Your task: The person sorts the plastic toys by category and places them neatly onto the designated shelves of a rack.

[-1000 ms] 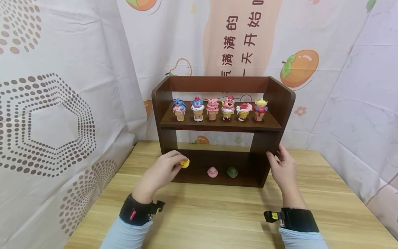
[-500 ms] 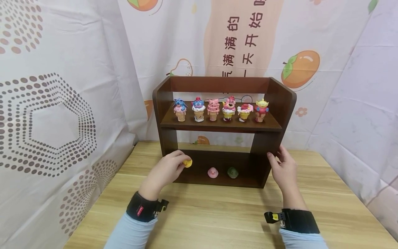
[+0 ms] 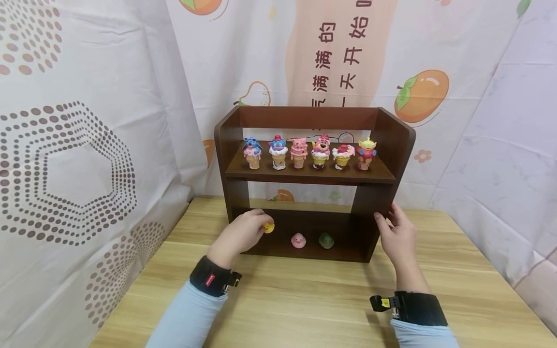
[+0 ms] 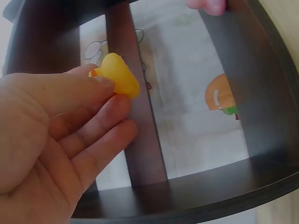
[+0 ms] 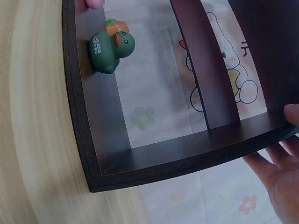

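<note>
My left hand (image 3: 243, 231) pinches a small yellow rubber duck (image 4: 117, 75) between thumb and fingers. It holds the duck in front of the left part of the lower compartment of a dark brown two-tier shelf (image 3: 308, 117). On the lower board sit a pink rubber duck (image 3: 298, 241) and, to its right, a green rubber duck (image 3: 326, 241). My right hand (image 3: 398, 238) grips the shelf's right side panel, thumb on the inner face and fingers around the outside, as the right wrist view shows.
Several ice-cream-cone character figurines (image 3: 278, 155) stand in a row on the upper board. The shelf rests on a light wood table (image 3: 304, 299). A printed curtain (image 3: 270, 58) hangs close behind it, and patterned cloth (image 3: 82, 164) hangs at the left.
My left hand has moved a little to the right with the yellow duck, toward the pink one. My right hand stays on the side panel.
</note>
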### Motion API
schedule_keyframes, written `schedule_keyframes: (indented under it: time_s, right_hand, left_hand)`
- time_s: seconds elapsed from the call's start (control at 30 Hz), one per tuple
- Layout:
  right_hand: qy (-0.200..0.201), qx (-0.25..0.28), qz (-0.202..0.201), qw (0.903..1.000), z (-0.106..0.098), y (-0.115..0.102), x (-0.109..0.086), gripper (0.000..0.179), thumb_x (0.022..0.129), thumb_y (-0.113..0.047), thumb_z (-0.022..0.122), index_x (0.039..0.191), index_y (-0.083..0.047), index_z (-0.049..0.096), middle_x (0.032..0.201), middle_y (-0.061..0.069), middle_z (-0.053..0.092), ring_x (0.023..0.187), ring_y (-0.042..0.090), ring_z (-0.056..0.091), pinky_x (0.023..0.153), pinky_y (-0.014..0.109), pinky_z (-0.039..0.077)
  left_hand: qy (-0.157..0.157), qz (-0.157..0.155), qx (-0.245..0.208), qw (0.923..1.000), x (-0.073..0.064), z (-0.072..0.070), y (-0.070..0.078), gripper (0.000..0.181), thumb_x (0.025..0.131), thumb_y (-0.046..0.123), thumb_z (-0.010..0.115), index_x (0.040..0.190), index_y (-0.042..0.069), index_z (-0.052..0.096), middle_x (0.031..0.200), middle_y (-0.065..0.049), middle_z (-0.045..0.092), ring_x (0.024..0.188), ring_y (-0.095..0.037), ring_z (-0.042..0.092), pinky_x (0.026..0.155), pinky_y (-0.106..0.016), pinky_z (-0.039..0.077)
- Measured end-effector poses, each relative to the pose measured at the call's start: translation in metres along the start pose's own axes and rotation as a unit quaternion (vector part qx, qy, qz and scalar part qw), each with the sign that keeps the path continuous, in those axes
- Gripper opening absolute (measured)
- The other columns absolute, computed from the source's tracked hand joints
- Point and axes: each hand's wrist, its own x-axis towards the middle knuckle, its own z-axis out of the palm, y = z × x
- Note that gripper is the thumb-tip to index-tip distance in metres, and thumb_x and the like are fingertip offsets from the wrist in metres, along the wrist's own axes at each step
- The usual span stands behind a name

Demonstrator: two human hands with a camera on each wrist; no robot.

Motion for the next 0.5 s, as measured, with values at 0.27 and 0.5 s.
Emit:
schedule_keyframes:
  time_s: [0.27, 0.5]
  right_hand:
    - [0.004, -0.002, -0.001, 1.0, 0.001, 0.001, -0.001, 0.046, 0.099, -0.013, 0.068, 0.144, -0.013, 0.059, 0.134, 0.011, 0.065, 0.124, 0.031, 0.061, 0.083, 0.01, 0.048]
    - [0.004, 0.01, -0.006, 0.9999, 0.0, 0.0, -0.001, 0.047, 0.099, -0.012, 0.067, 0.145, -0.014, 0.058, 0.134, 0.012, 0.065, 0.124, 0.033, 0.061, 0.082, 0.009, 0.047]
  left_hand:
    - [-0.056, -0.027, 0.002, 0.9981, 0.008, 0.009, 0.0, 0.023, 0.09, -0.004, 0.071, 0.108, 0.01, 0.076, 0.104, -0.004, 0.067, 0.097, -0.019, 0.065, 0.087, -0.033, 0.056]
    - [-0.082, -0.03, 0.014, 0.9961, 0.016, 0.023, -0.007, 0.025, 0.088, -0.008, 0.069, 0.105, 0.01, 0.076, 0.1, -0.002, 0.067, 0.095, -0.018, 0.063, 0.086, -0.033, 0.055]
